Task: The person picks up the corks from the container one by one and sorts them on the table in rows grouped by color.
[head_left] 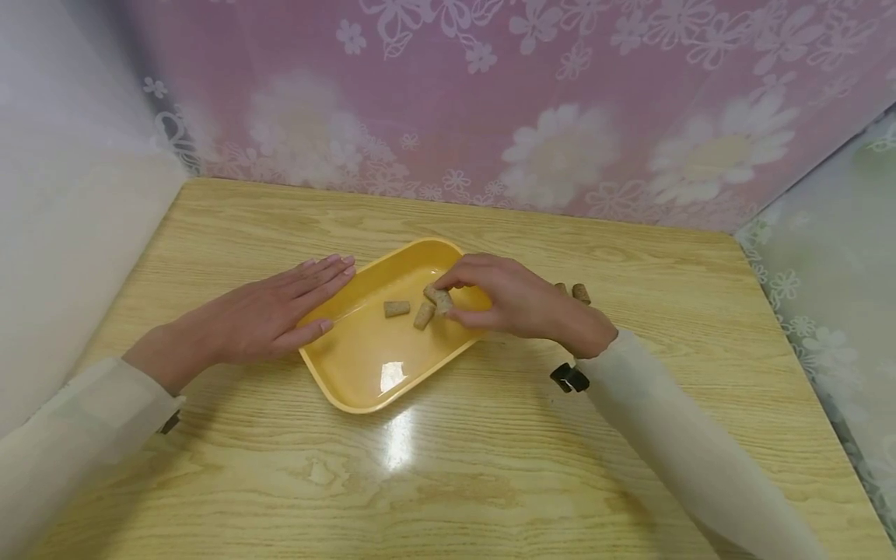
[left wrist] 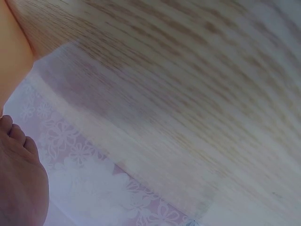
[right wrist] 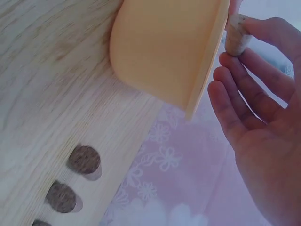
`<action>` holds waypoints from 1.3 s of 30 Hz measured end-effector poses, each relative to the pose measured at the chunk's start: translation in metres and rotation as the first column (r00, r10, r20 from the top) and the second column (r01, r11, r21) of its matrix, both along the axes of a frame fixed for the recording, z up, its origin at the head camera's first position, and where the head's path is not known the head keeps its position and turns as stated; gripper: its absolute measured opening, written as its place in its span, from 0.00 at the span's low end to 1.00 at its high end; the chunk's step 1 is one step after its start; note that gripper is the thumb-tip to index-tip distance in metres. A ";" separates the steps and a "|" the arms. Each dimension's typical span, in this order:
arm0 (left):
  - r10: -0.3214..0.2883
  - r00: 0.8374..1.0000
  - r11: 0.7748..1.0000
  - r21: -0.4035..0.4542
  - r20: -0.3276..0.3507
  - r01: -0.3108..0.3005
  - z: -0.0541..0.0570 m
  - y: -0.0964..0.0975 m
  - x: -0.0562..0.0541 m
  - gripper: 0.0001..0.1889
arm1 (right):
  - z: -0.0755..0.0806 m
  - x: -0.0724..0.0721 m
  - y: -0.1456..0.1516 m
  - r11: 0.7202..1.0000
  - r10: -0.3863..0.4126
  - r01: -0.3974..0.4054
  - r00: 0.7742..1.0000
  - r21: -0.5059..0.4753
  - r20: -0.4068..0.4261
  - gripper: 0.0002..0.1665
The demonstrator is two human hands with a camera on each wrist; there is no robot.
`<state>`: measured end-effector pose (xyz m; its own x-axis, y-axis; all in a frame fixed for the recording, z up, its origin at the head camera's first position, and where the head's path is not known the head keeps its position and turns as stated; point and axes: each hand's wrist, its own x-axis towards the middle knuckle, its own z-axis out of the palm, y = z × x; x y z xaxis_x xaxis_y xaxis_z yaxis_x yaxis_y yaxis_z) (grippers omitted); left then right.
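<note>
A yellow rectangular tray lies at a slant on the table. My left hand rests flat against its left rim, fingers straight. Over the tray's right part, my right hand pinches a cork between thumb and fingers. The right wrist view shows this cork above the rim, held at the fingertips. Inside the tray lie a cork on its side, a tilted cork and another cork partly hidden by the held one. In the left wrist view only part of my left hand shows.
Beyond my right wrist, a cork lies on the wooden table, with another cork partly hidden. The right wrist view shows several corks there in a row. A pink flowered sheet borders the table's far edge.
</note>
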<state>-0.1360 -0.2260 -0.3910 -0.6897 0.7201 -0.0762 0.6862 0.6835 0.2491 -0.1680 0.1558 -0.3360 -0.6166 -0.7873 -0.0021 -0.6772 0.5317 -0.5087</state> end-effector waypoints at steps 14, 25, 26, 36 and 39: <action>-0.001 1.000 1.000 -0.001 0.001 0.001 0.000 -0.001 0.000 0.40 | 0.001 0.006 0.022 0.996 -0.083 0.082 0.996 -0.036 -0.044 0.23; -0.004 1.000 1.000 0.005 0.001 0.004 0.000 -0.001 0.000 0.40 | -0.005 0.008 0.045 0.989 -0.148 0.147 0.987 -0.026 -0.061 0.20; -0.003 1.000 1.000 0.003 0.002 0.003 0.000 -0.001 0.000 0.40 | -0.005 0.009 0.047 0.988 -0.152 0.151 0.986 -0.029 -0.062 0.20; 0.001 1.000 1.000 0.006 -0.003 -0.001 0.000 -0.001 0.000 0.40 | -0.011 0.011 0.067 0.978 -0.201 0.195 0.976 -0.068 -0.083 0.20; 0.000 1.000 1.000 0.007 -0.005 0.000 0.000 0.000 0.000 0.40 | -0.014 0.012 0.074 0.975 -0.222 0.217 0.969 -0.056 -0.106 0.20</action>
